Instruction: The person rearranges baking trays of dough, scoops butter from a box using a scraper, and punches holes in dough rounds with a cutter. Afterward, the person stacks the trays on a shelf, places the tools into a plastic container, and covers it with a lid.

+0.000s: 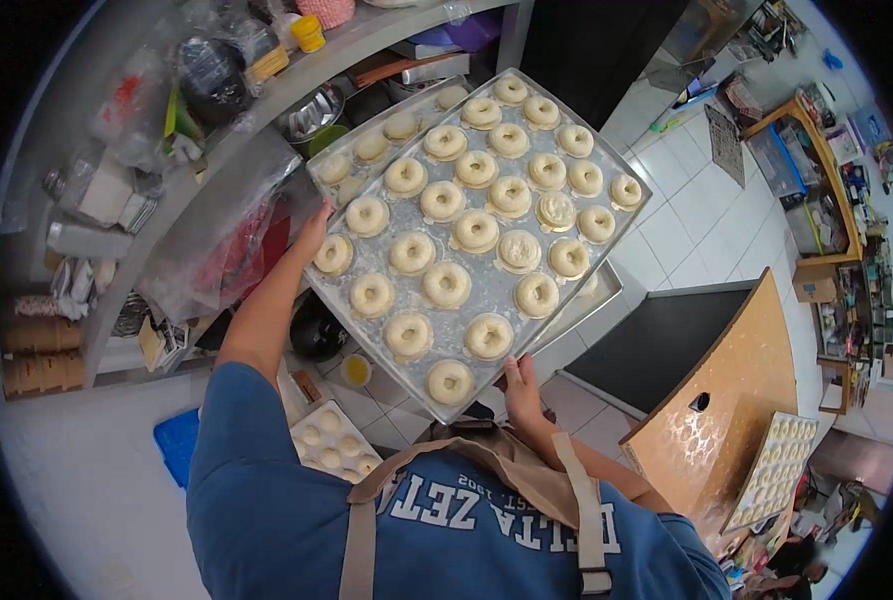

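A large metal tray (367, 325) with several pale dough rings on it is held at a slant in front of my body. My left hand (314, 228) grips its left edge, the fingers partly hidden at the rim. My right hand (523, 388) holds the near right edge, thumb on top and the other fingers mostly hidden below. Two dough pieces, one a floury round (519, 251), show no clear hole. Another tray (375, 172) with dough pieces lies beyond the left edge, partly covered by the held tray.
Grey shelves (182, 200) with bags and bowls stand on the left. On the right is a wooden table (712, 400) bearing a tray of dough pieces (773, 470). A dough tray (332, 441) sits low by my left side. A yellow container (356, 370) is near it.
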A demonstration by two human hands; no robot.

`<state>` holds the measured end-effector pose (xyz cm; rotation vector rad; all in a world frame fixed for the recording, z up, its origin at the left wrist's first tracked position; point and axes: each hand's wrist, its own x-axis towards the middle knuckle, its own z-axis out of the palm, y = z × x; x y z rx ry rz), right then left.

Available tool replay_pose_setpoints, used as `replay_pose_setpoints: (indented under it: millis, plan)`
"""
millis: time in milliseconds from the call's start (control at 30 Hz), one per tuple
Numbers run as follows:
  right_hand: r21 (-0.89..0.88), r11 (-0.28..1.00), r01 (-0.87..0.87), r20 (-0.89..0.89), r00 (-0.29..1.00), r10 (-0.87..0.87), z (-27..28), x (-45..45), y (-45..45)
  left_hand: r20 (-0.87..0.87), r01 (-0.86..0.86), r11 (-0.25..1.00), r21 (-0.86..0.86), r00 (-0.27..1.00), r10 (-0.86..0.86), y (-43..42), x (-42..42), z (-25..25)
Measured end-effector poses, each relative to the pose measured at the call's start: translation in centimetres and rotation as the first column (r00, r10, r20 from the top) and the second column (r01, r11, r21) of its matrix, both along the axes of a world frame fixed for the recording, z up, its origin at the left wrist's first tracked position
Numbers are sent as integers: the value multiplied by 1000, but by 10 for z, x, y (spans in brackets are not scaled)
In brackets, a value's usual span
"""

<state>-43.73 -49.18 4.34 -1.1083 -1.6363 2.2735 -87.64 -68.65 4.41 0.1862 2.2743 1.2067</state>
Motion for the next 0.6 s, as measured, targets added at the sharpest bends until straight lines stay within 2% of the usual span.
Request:
replay_pose_setpoints:
  millis: [67, 133, 267, 333, 433, 533, 600]
  plan:
    - [-182, 983, 16, 23, 1000, -12, 12, -11, -7, -73, 21, 999, -48, 997, -24, 1, -14, -10]
    - [-212, 977, 15, -7, 1000, -17, 22, -19, -13, -113, 61, 996, -68, 991, -68, 10, -15, 3]
    - [-279, 960, 7, -41, 999, -19, 23, -28, -21, -101, 107, 990, -93, 988, -117, 13, -30, -6]
    - [-304, 952, -28, 43, 998, 43, 24, -32, -17, -99, 151, 986, -74, 982, -158, 13, -40, -15]
    - [-297, 952, -79, 85, 990, 109, 10, -35, -18, -259, 132, 958, -253, 945, -199, 19, -47, -14]
    - [-287, 951, -115, 158, 974, 165, 9, -41, -15, -318, 123, 934, -336, 918, -236, 23, -46, -3]
    - [-270, 951, -150, 213, 954, 211, 16, -44, -13, -331, 195, 943, -271, 901, -281, 19, -56, -16]
